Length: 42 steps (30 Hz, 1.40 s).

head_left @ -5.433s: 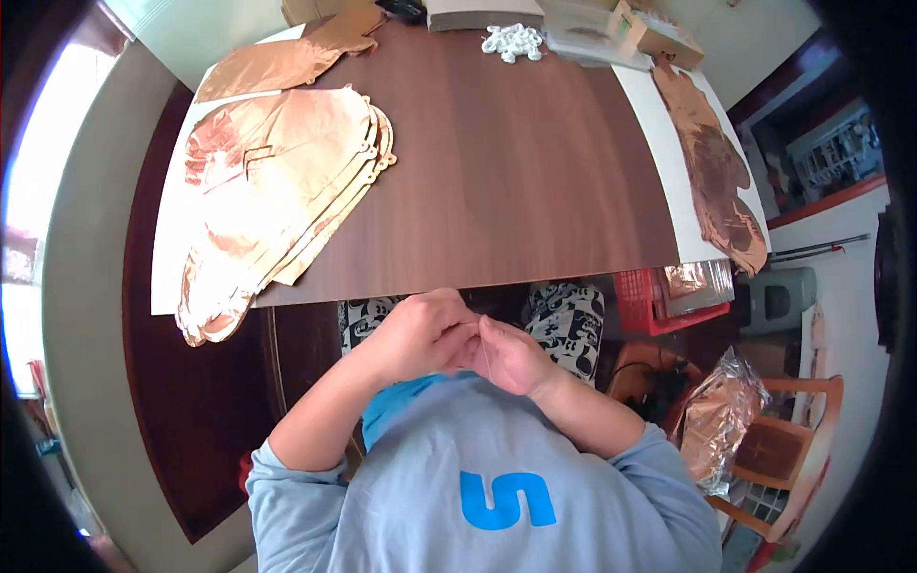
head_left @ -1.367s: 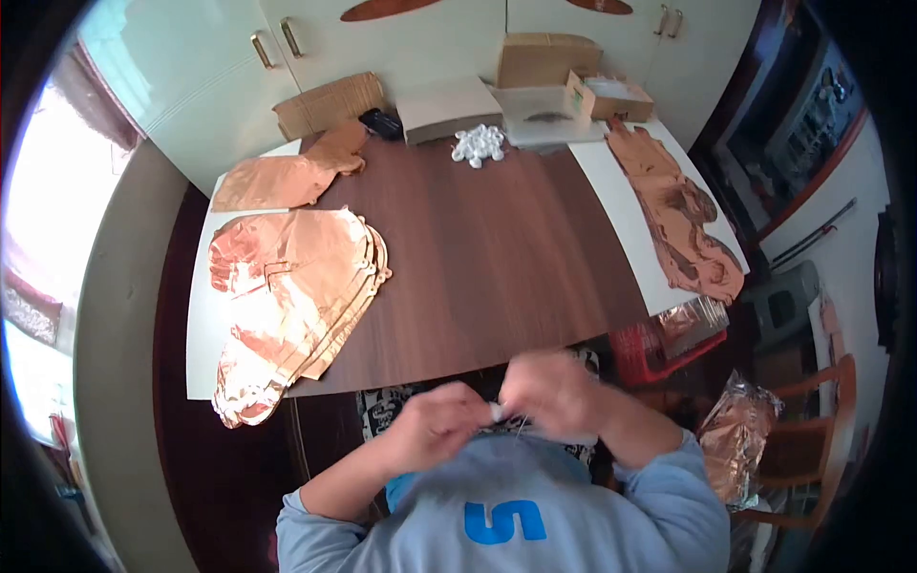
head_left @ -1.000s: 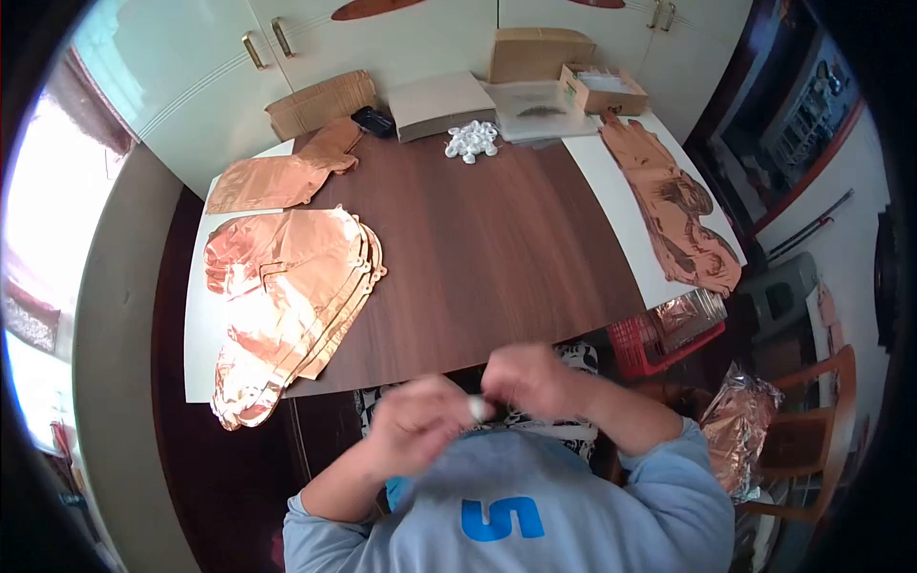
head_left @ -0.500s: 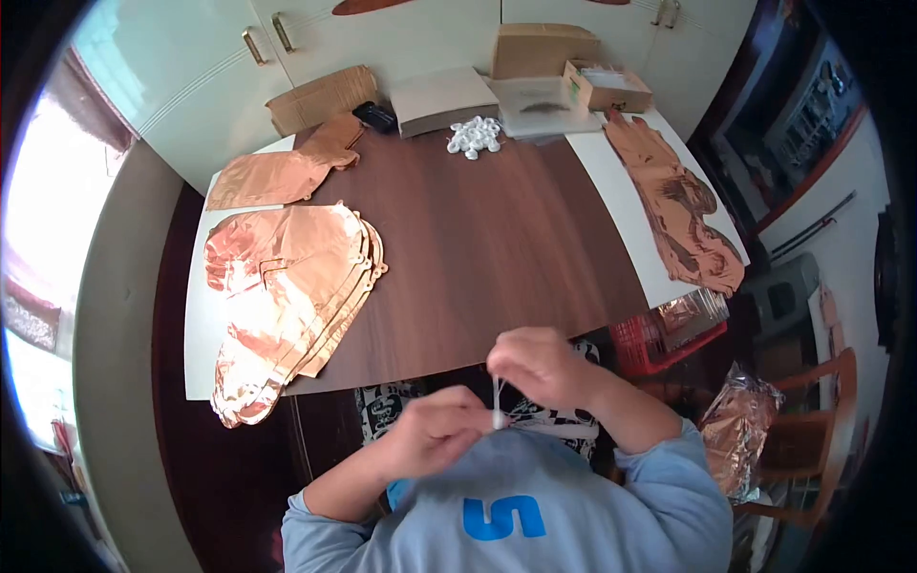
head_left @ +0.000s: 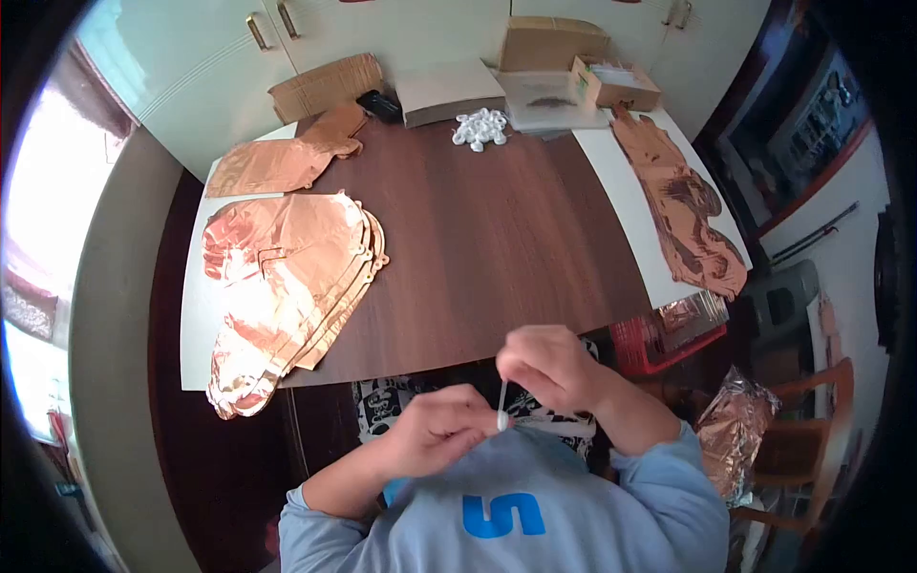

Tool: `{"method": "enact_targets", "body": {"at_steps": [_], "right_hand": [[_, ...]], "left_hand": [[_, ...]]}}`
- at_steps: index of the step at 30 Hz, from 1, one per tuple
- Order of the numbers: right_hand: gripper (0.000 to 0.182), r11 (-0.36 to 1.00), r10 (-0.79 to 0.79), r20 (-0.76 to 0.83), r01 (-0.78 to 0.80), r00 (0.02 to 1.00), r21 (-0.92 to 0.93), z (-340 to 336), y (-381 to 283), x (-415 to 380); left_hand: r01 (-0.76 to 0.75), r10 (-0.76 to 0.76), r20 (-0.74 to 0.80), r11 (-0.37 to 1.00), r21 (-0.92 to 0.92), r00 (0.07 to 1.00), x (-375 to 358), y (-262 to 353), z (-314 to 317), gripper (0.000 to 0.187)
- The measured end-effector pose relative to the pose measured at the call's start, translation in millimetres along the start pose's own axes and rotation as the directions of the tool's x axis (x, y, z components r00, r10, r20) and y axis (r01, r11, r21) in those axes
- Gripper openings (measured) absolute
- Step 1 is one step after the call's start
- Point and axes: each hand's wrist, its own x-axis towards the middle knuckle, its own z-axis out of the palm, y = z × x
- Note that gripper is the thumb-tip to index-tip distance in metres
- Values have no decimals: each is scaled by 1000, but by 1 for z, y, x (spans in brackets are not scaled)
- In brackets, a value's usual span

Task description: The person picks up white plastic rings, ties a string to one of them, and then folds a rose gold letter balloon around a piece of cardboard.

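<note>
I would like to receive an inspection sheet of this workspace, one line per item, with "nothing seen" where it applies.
Surface: table, brown wood-look top, white at both sides.
Job's things: white string, wound at the left fingertips; white bundles piled toward the far edge.
Clutter: overlapping copper-coloured foil pieces at left; open cardboard box at far right.
Hands: left hand bears the winding; right hand, higher, pinches the string.
Cables: nothing seen.
Surroundings: pale cabinets behind; red basket below the right corner.
</note>
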Motion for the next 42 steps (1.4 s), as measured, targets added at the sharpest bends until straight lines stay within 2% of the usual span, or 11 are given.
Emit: {"method": "enact_targets", "body": {"at_steps": [3, 7, 11, 15, 19, 23, 27, 32, 33, 39, 42], "right_hand": [[11, 993, -79, 194, 61, 978, 97, 30, 2, -10], [11, 995, -97, -8, 97, 995, 8, 4, -5, 1], [14, 998, 21, 130, -29, 991, 57, 32, 12, -15], [12, 961, -265, -70, 258, 962, -98, 13, -5, -1], [11, 1000, 9, -26, -8, 1000, 29, 15, 26, -4], [16, 994, -42, 116, 30, 992, 101, 36, 8, -23], [18, 993, -109, -49, 106, 993, -59, 16, 9, -2], [18, 996, 19, 43, -22, 999, 83, 35, 25, -18], [19, 991, 57, 59, -64, 997, 120, 40, 21, -22], [25, 894, -225, 3, 207, 974, -397, 24, -1, -4], [29, 884, -196, 36, 193, 980, -427, 13, 12, 3]], "left_hand": [[21, -40, -195, 995, -98, 980, 9, -4, -19, 30], [-7, 37, -146, 980, 199, 989, 5, -12, 3, 18], [28, -35, -205, 999, -35, 978, 1, 0, -1, 23], [68, 3, -217, 945, 319, 976, 4, -14, 11, 17], [120, -121, -78, 993, -12, 990, 3, 3, 14, 19], [222, -272, -338, 958, -179, 901, 2, -12, 6, 18], [87, -40, -208, 971, 223, 977, 3, -13, 17, 18], [179, -267, -180, 901, -394, 947, -8, -20, 7, 17], [170, -251, -239, 935, -312, 938, -7, -21, 8, 17], [88, -42, -257, 982, 167, 965, 1, -21, 12, 12], [148, -143, -173, 989, 21, 974, -5, -21, 18, 10]]}}
